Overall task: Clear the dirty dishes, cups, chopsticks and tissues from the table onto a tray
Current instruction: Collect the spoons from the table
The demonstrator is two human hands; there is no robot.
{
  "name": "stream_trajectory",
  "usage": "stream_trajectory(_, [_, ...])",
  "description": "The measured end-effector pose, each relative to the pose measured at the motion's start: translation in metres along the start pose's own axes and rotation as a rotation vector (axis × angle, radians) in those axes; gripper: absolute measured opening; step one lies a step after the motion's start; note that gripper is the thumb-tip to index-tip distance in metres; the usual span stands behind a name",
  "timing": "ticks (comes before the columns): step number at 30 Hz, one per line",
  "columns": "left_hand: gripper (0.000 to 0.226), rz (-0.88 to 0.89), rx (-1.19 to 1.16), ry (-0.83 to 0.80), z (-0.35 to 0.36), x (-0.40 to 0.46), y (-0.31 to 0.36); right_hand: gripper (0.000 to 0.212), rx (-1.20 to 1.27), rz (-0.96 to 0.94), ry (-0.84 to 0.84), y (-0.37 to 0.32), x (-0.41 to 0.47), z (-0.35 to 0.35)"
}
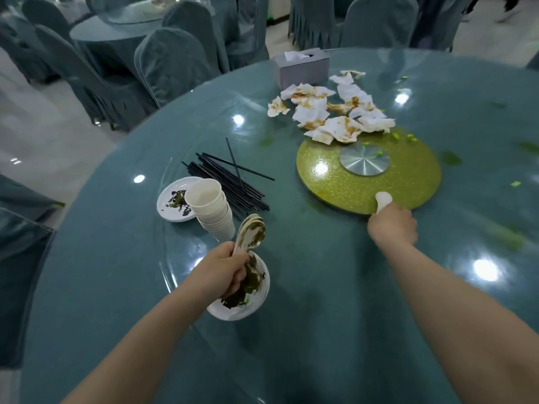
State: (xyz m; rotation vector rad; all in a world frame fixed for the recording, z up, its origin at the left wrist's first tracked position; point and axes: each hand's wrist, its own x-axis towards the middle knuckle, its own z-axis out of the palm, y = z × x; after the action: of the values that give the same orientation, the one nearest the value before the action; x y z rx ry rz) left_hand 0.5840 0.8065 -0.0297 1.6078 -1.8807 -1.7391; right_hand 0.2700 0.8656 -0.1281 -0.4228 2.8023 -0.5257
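Note:
My left hand grips a dirty white plate together with a bundle of stained spoons that stick up from my fist. My right hand is curled around a white spoon at the near edge of the gold turntable disc. A stack of white paper cups stands beside a second dirty plate. Several black chopsticks lie in a loose pile behind the cups. Soiled tissues are heaped at the far side of the disc.
A grey tissue box stands at the table's far edge. The round table has a teal cloth under glass, with green food scraps scattered on the right. Covered chairs ring the table; another table stands behind.

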Motion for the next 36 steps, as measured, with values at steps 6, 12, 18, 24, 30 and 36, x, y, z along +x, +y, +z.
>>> stream_trajectory(6, [0.015,-0.008,-0.068,-0.02,0.011,-0.009,0.008,0.023,-0.076,-0.071,-0.099,0.036,-0.029,-0.012])
stream_trajectory(12, [0.021,0.113,0.003,-0.045,0.01,-0.047,0.024,0.009,0.052,-0.086,-0.103,0.077,-0.08,-0.032])
stream_trajectory(18, [0.027,0.26,-0.027,-0.052,-0.009,-0.106,0.035,0.01,0.193,-0.104,-0.051,0.084,-0.143,-0.077])
stream_trajectory(24, [0.033,0.44,-0.031,-0.077,-0.032,-0.188,0.026,0.004,0.439,-0.218,0.063,0.067,-0.237,-0.139])
stream_trajectory(30, [0.034,0.54,-0.041,-0.02,-0.064,-0.286,-0.011,0.013,0.765,-0.347,0.011,0.055,-0.363,-0.18])
stream_trajectory(36, [0.036,0.587,-0.042,0.027,-0.082,-0.38,-0.085,0.013,0.997,-0.392,-0.113,0.076,-0.515,-0.183])
